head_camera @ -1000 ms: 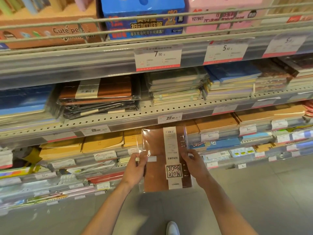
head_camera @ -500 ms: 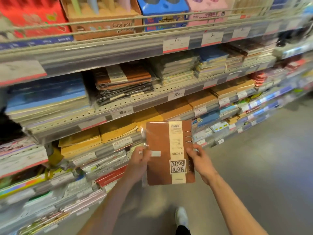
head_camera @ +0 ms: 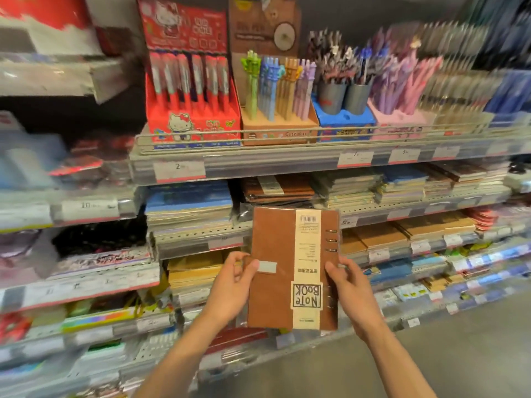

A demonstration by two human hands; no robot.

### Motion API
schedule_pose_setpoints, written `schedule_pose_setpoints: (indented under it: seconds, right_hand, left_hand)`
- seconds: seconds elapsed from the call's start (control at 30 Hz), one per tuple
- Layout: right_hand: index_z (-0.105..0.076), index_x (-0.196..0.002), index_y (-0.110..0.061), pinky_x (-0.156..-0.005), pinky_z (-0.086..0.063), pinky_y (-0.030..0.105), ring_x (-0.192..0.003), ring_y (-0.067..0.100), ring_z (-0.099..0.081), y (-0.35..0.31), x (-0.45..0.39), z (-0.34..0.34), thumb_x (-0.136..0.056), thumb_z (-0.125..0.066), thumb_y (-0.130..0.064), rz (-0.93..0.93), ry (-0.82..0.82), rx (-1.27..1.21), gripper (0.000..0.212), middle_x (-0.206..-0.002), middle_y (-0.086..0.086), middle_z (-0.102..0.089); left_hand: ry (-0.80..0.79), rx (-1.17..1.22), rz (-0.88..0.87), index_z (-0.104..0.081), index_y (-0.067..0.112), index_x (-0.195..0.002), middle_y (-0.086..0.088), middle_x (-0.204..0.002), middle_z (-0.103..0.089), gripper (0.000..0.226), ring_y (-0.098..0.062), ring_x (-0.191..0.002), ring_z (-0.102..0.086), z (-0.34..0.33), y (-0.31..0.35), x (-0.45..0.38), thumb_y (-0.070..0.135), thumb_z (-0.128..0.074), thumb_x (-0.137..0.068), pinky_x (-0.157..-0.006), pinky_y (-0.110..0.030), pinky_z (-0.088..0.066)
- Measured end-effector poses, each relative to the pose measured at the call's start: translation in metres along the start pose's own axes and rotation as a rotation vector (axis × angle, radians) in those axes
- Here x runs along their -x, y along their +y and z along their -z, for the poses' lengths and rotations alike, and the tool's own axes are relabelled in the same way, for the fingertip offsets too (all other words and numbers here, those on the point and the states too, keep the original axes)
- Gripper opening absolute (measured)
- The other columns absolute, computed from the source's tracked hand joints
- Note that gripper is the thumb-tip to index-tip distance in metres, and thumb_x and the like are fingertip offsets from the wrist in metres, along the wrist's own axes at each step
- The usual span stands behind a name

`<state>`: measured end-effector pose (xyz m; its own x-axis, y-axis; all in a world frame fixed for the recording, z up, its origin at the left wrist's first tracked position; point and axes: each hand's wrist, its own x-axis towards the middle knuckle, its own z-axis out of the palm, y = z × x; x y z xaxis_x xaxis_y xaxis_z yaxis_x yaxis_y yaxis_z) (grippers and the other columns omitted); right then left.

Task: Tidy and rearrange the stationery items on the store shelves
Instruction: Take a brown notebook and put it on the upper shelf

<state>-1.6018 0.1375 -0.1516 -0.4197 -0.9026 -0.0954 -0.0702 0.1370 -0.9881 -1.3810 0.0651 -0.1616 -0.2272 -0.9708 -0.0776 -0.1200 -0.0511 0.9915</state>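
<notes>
I hold a brown ring-bound notebook point(head_camera: 275, 268) in clear wrap, upright, with its cream "Note Book" band upside down. My left hand point(head_camera: 232, 291) grips its left edge, thumb on the white sticker. My right hand point(head_camera: 349, 288) grips the right edge beside the metal rings. The notebook hangs in front of the shelves, its top edge level with the second shelf's front rail. Behind its top, a stack of similar brown notebooks point(head_camera: 277, 189) lies flat on that shelf.
The top shelf carries pen display boxes: a red cartoon-cat box point(head_camera: 189, 90), a brown "Cute pets" box point(head_camera: 275, 122), a blue box with grey cups point(head_camera: 343, 113). Blue notebook stacks point(head_camera: 186, 205) lie left of the brown stack, kraft ones point(head_camera: 382, 237) lower right. Grey floor is at bottom right.
The view has tilted up and swung left, bringing the pen displays into sight. The notebook has risen with both hands toward the second shelf. Both grips are unchanged.
</notes>
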Motion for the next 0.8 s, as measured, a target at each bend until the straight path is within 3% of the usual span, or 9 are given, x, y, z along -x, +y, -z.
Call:
schedule_pose_setpoints:
  seconds: [0.13,0.3,0.37,0.43,0.57,0.7,0.8]
  right_hand:
    - [-0.055,-0.116,-0.025,-0.071,-0.053,0.029,-0.08,0.006,-0.074,-0.019,-0.015,0.007,-0.099,-0.056,-0.032,0.018,-0.035,0.06,0.018,-0.088,-0.008,-0.077]
    - [-0.06,-0.106,-0.019,-0.076,-0.055,0.035,-0.084,0.015,-0.074,-0.044,-0.043,0.017,-0.1,-0.054,-0.035,0.019,-0.075,0.158,0.018,-0.091,0.0,-0.077]
    - [-0.061,-0.103,-0.019,-0.081,-0.056,0.04,-0.087,0.018,-0.073,-0.051,-0.054,0.019,-0.1,-0.054,-0.037,0.014,-0.079,0.192,0.019,-0.094,0.002,-0.076]
    - [-0.064,-0.101,-0.018,-0.084,-0.057,0.043,-0.086,0.019,-0.073,-0.058,-0.064,0.02,-0.099,-0.054,-0.038,0.011,-0.079,0.215,0.022,-0.089,0.001,-0.077]
    - [-0.064,-0.102,-0.013,-0.068,-0.056,0.035,-0.077,0.018,-0.075,-0.072,-0.081,0.019,-0.1,-0.054,-0.037,-0.031,-0.103,0.186,0.026,-0.081,0.002,-0.078]
    - [-0.059,-0.11,-0.008,-0.063,-0.056,0.034,-0.076,0.023,-0.076,-0.085,-0.1,0.014,-0.1,-0.055,-0.035,-0.114,-0.147,0.086,0.029,-0.083,0.008,-0.078]
    - [-0.06,-0.11,-0.009,-0.065,-0.058,0.037,-0.078,0.027,-0.076,-0.097,-0.114,0.008,-0.099,-0.057,-0.033,-0.159,-0.158,0.043,0.026,-0.084,0.011,-0.078]
  left_hand:
    - [0.032,-0.075,-0.046,-0.054,0.022,-0.11,-0.003,-0.096,-0.075,0.019,-0.007,-0.078,-0.072,0.003,0.022,-0.002,0.036,-0.056,-0.098,-0.059,-0.014,-0.05]
    - [0.073,-0.141,-0.048,-0.052,0.025,-0.104,0.005,-0.066,-0.065,0.022,-0.005,-0.054,-0.061,-0.005,0.047,-0.008,0.044,-0.057,-0.095,-0.056,-0.02,-0.045]
    - [0.097,-0.162,-0.044,-0.052,0.024,-0.105,0.0,-0.066,-0.062,0.024,-0.014,-0.058,-0.058,-0.009,0.054,-0.012,0.046,-0.056,-0.095,-0.059,-0.026,-0.045]
    - [0.13,-0.188,-0.046,-0.054,0.024,-0.104,0.002,-0.078,-0.063,0.025,-0.011,-0.064,-0.056,-0.013,0.059,-0.016,0.047,-0.056,-0.095,-0.062,-0.025,-0.045]
    - [0.187,-0.129,-0.002,-0.055,0.025,-0.113,0.002,-0.102,-0.072,0.032,-0.01,-0.087,-0.069,-0.02,0.067,-0.031,0.05,-0.057,-0.093,-0.087,-0.035,-0.056]
    - [0.266,0.025,0.024,-0.056,0.02,-0.12,-0.004,-0.104,-0.073,0.036,-0.017,-0.093,-0.071,-0.026,0.084,-0.04,0.045,-0.057,-0.095,-0.082,-0.034,-0.058]
    - [0.223,0.149,0.044,-0.055,0.029,-0.129,-0.01,-0.103,-0.072,0.035,-0.021,-0.093,-0.072,-0.028,0.089,-0.034,0.04,-0.057,-0.097,-0.083,-0.036,-0.06]
